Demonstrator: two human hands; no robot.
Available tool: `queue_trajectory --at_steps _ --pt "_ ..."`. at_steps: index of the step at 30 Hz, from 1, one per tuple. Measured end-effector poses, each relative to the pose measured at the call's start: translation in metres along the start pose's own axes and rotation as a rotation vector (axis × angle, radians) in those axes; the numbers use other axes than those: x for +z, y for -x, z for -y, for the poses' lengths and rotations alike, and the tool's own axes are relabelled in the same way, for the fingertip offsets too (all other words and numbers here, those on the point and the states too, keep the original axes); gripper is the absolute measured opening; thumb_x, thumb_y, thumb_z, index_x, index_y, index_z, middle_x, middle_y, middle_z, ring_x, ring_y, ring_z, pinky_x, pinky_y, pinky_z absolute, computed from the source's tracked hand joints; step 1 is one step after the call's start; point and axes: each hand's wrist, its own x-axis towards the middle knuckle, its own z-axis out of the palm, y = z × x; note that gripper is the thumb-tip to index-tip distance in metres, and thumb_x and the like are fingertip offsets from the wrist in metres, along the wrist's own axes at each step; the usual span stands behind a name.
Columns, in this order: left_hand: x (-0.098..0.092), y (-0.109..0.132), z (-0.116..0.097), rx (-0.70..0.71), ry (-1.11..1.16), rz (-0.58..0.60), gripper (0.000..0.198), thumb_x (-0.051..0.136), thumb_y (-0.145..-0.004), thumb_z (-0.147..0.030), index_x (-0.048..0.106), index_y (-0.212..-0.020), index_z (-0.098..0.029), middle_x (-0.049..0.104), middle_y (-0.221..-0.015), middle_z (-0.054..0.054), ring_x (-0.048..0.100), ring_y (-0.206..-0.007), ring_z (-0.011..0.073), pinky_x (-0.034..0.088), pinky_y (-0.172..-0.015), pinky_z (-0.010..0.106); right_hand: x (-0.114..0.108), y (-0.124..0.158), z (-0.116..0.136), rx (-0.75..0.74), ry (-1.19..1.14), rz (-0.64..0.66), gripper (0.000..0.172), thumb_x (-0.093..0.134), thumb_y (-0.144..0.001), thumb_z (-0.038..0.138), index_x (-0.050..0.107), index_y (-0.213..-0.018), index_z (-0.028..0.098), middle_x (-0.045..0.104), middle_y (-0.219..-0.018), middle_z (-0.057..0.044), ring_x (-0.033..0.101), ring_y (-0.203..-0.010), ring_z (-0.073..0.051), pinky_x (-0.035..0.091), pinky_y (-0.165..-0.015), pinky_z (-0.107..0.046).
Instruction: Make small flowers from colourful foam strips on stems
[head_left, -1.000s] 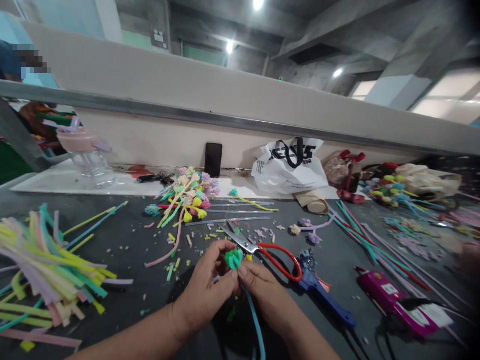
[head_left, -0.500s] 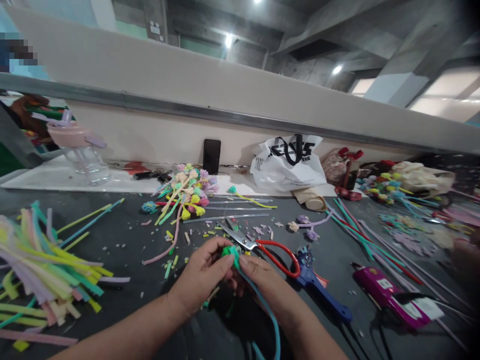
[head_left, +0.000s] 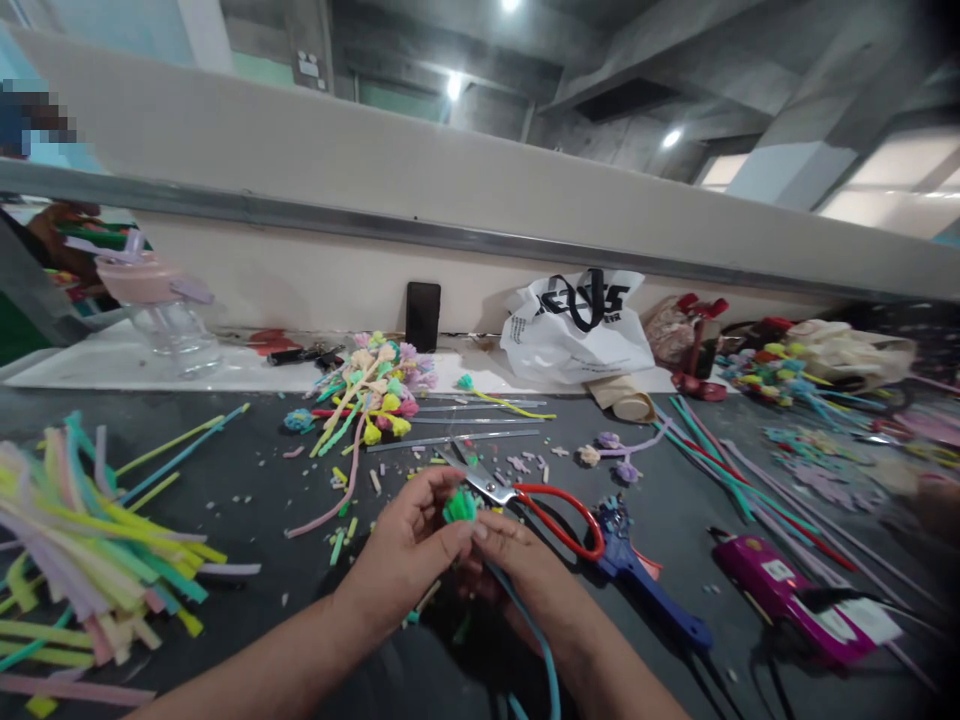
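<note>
A small green fuzzy flower point(head_left: 460, 505) shows between my two hands, low in the middle of the view. My left hand point(head_left: 411, 548) is closed around it, thumb and fingers pinching its side. Against the flower's base, my right hand point(head_left: 534, 562) is closed, with a blue stem point(head_left: 541, 640) running out beneath its fingers and curving down. My fingers hide where stem and flower meet. Just beyond my right hand lie scissors point(head_left: 559, 518) with red handles, blades apart. Beside them is a blue glue gun point(head_left: 651, 590).
Loose pastel chenille strips point(head_left: 97, 540) are piled at the left. A bunch of finished flowers point(head_left: 379, 385) lies behind my hands, among scraps. A magenta device point(head_left: 802, 595) with a cord is at the right. A phone point(head_left: 423, 316), water bottle point(head_left: 169, 310) and white bag point(head_left: 577, 335) stand along the back.
The flower has turned in my fingers: its green side now shows where teal did before. My hands stay in nearly the same place.
</note>
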Motion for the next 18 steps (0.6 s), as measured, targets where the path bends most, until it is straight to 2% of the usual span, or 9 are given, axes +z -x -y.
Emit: queue_trajectory --at_steps 2,6,9,13,18 --pt "-0.0007 0.0012 -0.0005 0.078 -0.067 -0.039 0.037 0.062 -0.073 -0.022 0.047 -0.107 -0.021 0.058 -0.093 0.003 0.06 -0.076 0.0138 0.051 -0.067 0.027 0.0005 -0.0005 -0.0003 -0.03 -0.11 -0.001 0.022 0.06 -0.079 0.034 0.056 -0.07 0.014 0.041 -0.059 0.004 0.038 -0.051 -0.007 0.034 -0.052 -0.021" --pt "-0.0048 0.0037 0.0053 0.225 -0.31 -0.1 0.025 0.052 -0.081 -0.024 0.051 -0.107 -0.021 0.059 -0.096 0.005 0.059 -0.087 0.0169 0.049 -0.077 0.03 -0.0006 -0.0016 0.0009 -0.076 -0.189 0.006 0.021 0.058 -0.081 0.03 0.055 -0.07 0.013 0.039 -0.058 0.004 0.032 -0.05 -0.006 0.032 -0.051 -0.019" --pt "-0.0069 0.0047 0.0088 0.321 -0.468 -0.131 0.023 0.048 -0.084 -0.022 0.055 -0.105 -0.022 0.059 -0.099 0.005 0.058 -0.091 0.0179 0.047 -0.079 0.03 0.0003 -0.0017 0.0006 -0.093 -0.183 0.005 0.022 0.057 -0.081 0.03 0.054 -0.068 0.012 0.04 -0.059 0.004 0.032 -0.052 -0.006 0.031 -0.051 -0.018" --pt "-0.0061 0.0058 0.006 0.378 -0.577 -0.13 0.024 0.047 -0.084 -0.019 0.058 -0.105 -0.022 0.061 -0.1 0.005 0.057 -0.092 0.0179 0.045 -0.081 0.029 0.0021 -0.0015 -0.0013 -0.088 -0.201 0.011 0.022 0.056 -0.082 0.032 0.053 -0.069 0.014 0.038 -0.061 0.004 0.031 -0.051 -0.006 0.031 -0.048 -0.019" --pt "-0.0054 0.0055 0.0033 0.394 -0.612 -0.155 0.021 0.048 -0.083 -0.018 0.061 -0.099 -0.022 0.062 -0.097 0.004 0.056 -0.092 0.0173 0.042 -0.083 0.028 -0.0005 -0.0015 -0.0008 -0.082 -0.188 -0.039 0.022 0.057 -0.08 0.034 0.053 -0.07 0.015 0.037 -0.062 0.004 0.028 -0.049 -0.006 0.023 -0.041 -0.016"
